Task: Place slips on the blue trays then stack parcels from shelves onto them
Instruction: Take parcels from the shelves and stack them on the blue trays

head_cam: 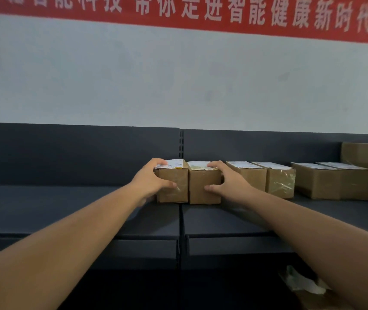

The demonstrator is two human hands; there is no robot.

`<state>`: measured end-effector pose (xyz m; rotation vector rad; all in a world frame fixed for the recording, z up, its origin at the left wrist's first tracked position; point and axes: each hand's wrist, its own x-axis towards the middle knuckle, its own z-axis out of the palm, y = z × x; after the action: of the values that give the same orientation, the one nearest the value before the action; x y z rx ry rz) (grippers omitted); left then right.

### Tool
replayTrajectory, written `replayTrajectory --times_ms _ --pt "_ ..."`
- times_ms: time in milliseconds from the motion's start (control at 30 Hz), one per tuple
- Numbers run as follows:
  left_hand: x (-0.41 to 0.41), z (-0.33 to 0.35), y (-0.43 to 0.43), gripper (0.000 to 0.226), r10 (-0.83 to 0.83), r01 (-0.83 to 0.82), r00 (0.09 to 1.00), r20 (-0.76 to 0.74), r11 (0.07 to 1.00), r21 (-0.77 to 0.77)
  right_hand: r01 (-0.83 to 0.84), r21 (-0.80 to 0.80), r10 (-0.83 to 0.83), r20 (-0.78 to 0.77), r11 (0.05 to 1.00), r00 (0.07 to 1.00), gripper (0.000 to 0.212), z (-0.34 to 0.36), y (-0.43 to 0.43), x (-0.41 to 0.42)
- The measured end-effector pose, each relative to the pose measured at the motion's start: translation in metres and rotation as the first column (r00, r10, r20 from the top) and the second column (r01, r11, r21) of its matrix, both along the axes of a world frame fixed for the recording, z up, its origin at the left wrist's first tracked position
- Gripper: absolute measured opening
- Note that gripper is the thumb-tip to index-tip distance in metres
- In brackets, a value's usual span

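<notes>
The left hand [154,179] was clamped on the outer side of the leftmost parcel [172,183] on the dark shelf [66,209], fingers over its labelled top, thumb on its front. Touching it stood a second parcel [204,185], which the right hand [225,182] gripped the same way from the other side, so the pair was squeezed together. Further right, more parcels [277,179] waited on the shelf. No blue trays or slips showed, so stacking appeared unfinished, with several parcels left.
</notes>
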<state>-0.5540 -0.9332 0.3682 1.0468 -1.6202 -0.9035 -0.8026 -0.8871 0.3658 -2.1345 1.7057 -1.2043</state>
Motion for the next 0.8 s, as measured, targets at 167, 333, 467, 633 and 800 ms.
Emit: replayTrajectory --times_ms 167,333,467,633,800 --pt "0.012 0.016 0.015 0.063 -0.066 0.062 0.994 -0.084 0.997 -0.055 -0.031 -0.135 0.035 0.028 0.990 0.999 0.055 0.013 0.010 0.008" --pt "0.058 0.030 0.052 0.061 0.014 -0.055 0.980 -0.198 0.978 -0.200 -0.153 -0.280 0.169 0.034 0.948 0.985 0.054 0.037 0.018 0.051" --pt "0.121 0.039 0.102 0.063 0.191 -0.239 0.963 -0.190 0.930 -0.277 -0.315 -0.347 0.340 0.011 0.883 0.940 0.055 0.047 0.022 0.117" --pt "0.208 0.038 0.168 0.059 0.377 -0.434 0.898 -0.227 0.844 -0.315 -0.504 -0.361 0.543 0.007 0.785 0.840 0.055 0.049 0.037 0.217" --pt "0.307 0.031 0.241 0.063 0.533 -0.596 0.802 -0.271 0.744 -0.302 -0.633 -0.356 0.682 0.017 0.688 0.731 0.056 0.049 0.065 0.327"
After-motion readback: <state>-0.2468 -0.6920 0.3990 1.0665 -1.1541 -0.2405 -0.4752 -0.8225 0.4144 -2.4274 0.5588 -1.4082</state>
